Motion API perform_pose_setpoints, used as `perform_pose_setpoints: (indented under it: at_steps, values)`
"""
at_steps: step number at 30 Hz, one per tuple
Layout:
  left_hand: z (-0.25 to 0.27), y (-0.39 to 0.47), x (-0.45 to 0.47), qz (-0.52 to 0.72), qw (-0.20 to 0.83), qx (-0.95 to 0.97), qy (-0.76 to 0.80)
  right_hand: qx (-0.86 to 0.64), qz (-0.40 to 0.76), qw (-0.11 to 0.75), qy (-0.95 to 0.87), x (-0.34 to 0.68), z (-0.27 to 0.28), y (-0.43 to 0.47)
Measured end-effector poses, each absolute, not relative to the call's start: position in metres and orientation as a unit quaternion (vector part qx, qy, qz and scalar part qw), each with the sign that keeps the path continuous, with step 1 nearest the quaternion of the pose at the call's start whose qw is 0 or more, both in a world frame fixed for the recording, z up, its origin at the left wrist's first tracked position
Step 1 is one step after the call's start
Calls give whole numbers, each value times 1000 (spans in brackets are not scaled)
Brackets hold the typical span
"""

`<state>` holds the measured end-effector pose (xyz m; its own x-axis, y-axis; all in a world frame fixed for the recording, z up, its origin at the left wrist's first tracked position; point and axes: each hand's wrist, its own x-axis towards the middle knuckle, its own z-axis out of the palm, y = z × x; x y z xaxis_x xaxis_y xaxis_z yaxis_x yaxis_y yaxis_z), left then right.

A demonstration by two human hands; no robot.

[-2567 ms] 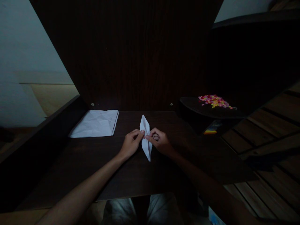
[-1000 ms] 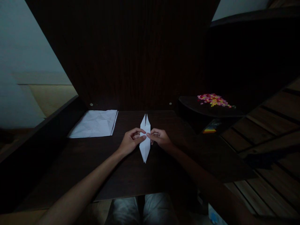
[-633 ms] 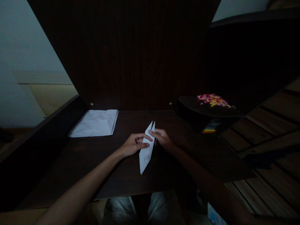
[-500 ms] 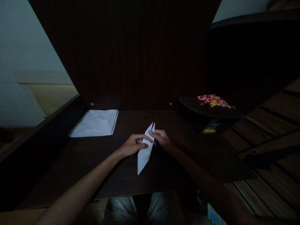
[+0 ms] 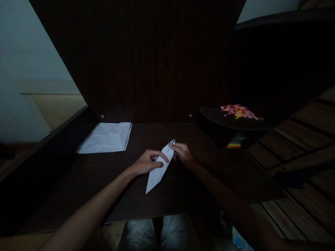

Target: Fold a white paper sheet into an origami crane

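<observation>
A long, narrow piece of folded white paper is held between both hands above the dark desk. It tapers to a point at its lower left end and splits into two tips at the upper right. My left hand grips its middle from the left, with thumb and forefinger lying on the upper face and the other fingers partly hidden. My right hand pinches the paper close to the split tips, its thumb on top and its fingers mostly hidden behind.
Several white sheets lie stacked at the desk's back left, beside a low side panel. A pile of small colourful pieces rests on a curved shelf to the right. A tall dark panel bounds the desk at the back.
The folded paper has turned clockwise, its lower point swinging left and its upper tips shifting right. My right hand has moved slightly up towards the tips, which now lie closer together.
</observation>
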<state>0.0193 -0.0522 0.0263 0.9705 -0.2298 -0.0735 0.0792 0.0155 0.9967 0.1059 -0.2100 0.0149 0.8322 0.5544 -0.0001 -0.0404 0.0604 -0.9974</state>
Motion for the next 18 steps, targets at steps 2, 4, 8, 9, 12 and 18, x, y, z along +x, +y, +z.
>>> perform_pose_setpoints:
  at_steps: [2, 4, 8, 9, 12, 18]
  values:
    - [26, -52, 19, -118, 701, 701, -59, -654, 197, 705, -189, 108, 16, -211]
    - [27, -51, 19, -123, 684, 716, -62, -661, 187, 702, -188, 109, 16, -212]
    - [30, -50, 19, -126, 671, 728, -64, -671, 179, 694, -190, 112, 14, -212]
    - [30, -50, 19, -122, 670, 729, -64, -672, 179, 694, -188, 112, 14, -211]
    - [30, -50, 20, -84, 667, 737, -65, -674, 205, 680, -202, 111, 14, -211]
    - [25, -52, 23, 22, 726, 686, -47, -684, 281, 592, -320, 105, 15, -215]
